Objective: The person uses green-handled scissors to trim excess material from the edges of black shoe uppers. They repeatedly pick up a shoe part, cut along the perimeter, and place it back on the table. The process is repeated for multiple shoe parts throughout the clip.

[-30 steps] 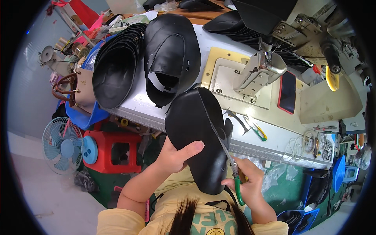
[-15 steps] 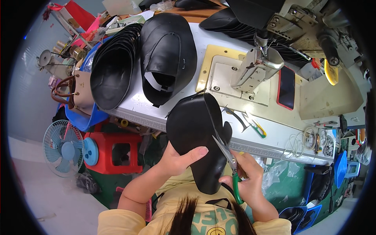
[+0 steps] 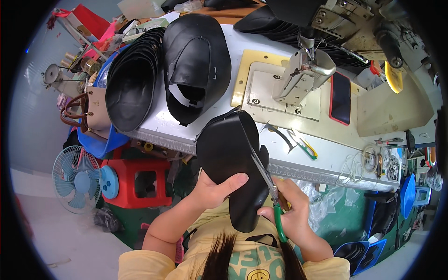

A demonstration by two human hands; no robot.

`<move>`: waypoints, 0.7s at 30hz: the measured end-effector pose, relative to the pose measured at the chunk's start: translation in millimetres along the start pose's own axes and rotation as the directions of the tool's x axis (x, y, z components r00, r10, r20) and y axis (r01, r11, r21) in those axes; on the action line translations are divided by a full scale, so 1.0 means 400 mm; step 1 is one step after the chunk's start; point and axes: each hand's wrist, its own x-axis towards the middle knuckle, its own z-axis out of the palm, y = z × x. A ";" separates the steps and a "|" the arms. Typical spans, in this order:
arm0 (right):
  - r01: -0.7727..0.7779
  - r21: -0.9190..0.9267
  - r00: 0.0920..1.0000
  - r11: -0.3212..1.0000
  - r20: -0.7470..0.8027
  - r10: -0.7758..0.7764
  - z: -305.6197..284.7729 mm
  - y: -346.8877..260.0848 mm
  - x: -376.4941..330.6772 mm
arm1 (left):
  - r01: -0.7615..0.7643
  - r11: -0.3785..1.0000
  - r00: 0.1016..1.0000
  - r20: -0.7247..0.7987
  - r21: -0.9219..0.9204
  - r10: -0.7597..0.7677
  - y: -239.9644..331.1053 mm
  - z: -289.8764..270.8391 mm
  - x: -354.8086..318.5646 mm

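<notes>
A black, smooth, leather-like piece with a rounded far end and a narrower near end is in front of my body. My left hand grips its left side, with the thumb lying over the top and the fingers hidden beneath. My right hand is closed around green-handled scissors. Their metal blades slant up and left along the right edge of the piece; whether they bite into the material I cannot make out. At its far tip, the piece reaches the table edge.
Behind stands a sewing machine with a red-edged phone beside it. Yellow-and-green snips and a dark curved tool lie near the front edge. Black formed pieces stand at left, above a red stool and a fan.
The scissors have moved farther up along the right edge of the black piece, away from my body. My left hand keeps its grip in nearly the same place.
</notes>
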 end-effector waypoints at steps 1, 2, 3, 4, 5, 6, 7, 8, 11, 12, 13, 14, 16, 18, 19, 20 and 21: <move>0.004 -0.022 1.000 1.000 -0.001 -0.004 -0.001 0.003 -0.001 | 0.005 1.000 1.000 -0.006 0.000 -0.005 0.003 0.001 0.000; 0.007 -0.044 1.000 0.999 -0.002 -0.007 -0.004 0.006 -0.003 | 0.012 1.000 1.000 -0.012 -0.001 -0.012 0.003 0.003 0.001; 0.008 -0.063 1.000 0.998 -0.001 -0.009 -0.008 0.007 -0.002 | 0.020 1.000 1.000 0.002 -0.004 -0.020 0.003 -0.001 0.001; 0.011 -0.082 1.000 0.997 0.001 -0.011 -0.014 0.007 0.000 | 0.028 1.000 0.999 0.014 -0.006 -0.028 0.002 -0.009 -0.001; 0.015 -0.103 1.000 0.995 0.000 -0.015 -0.018 0.006 0.003 | 0.034 0.999 0.999 0.031 -0.008 -0.034 0.003 -0.014 0.002; 0.003 -0.056 1.000 0.998 0.003 -0.002 -0.015 0.008 0.001 | 0.039 0.999 0.999 0.038 -0.024 -0.038 0.007 -0.011 0.004; -0.010 -0.010 1.000 1.000 0.007 0.010 -0.008 0.013 -0.005 | 0.044 0.998 0.998 0.044 -0.040 -0.042 0.015 -0.004 0.007; -0.016 0.042 1.000 0.999 0.014 0.016 0.001 0.019 -0.008 | 0.045 0.998 0.998 0.047 -0.050 -0.042 0.022 -0.001 0.010; -0.069 0.210 0.997 0.975 -0.009 0.072 0.035 0.054 -0.032 | 0.116 0.989 0.991 0.077 -0.089 -0.110 0.017 0.001 0.013; -0.071 0.216 0.997 0.974 -0.011 0.076 0.038 0.052 -0.029 | 0.118 0.989 0.991 0.075 -0.092 -0.112 0.014 0.000 0.013; -0.075 0.222 0.997 0.972 -0.014 0.080 0.038 0.047 -0.026 | 0.121 0.988 0.991 0.073 -0.095 -0.114 0.011 0.000 0.013; -0.081 0.225 0.996 0.971 -0.015 0.087 0.036 0.044 -0.027 | 0.125 0.987 0.990 0.071 -0.103 -0.118 0.005 0.000 0.010; -0.094 0.172 0.996 0.981 0.008 0.094 0.027 0.036 -0.016 | 0.140 0.981 0.989 0.062 -0.133 -0.133 -0.003 0.001 0.006; -0.083 0.140 0.996 0.987 -0.004 0.084 0.026 0.040 -0.016 | 0.161 0.974 0.986 0.061 -0.160 -0.153 -0.010 0.003 0.006; -0.065 0.138 0.997 0.988 -0.024 0.069 0.031 0.047 -0.022 | 0.174 0.970 0.984 0.061 -0.171 -0.166 -0.013 0.003 0.005; -0.047 0.137 0.998 0.990 -0.042 0.053 0.033 0.052 -0.026 | 0.186 0.966 0.982 0.059 -0.181 -0.178 -0.015 0.002 0.004; -0.071 0.118 0.996 0.990 -0.045 0.077 0.027 0.053 -0.025 | 0.168 0.973 0.985 0.066 -0.156 -0.159 -0.018 -0.002 0.003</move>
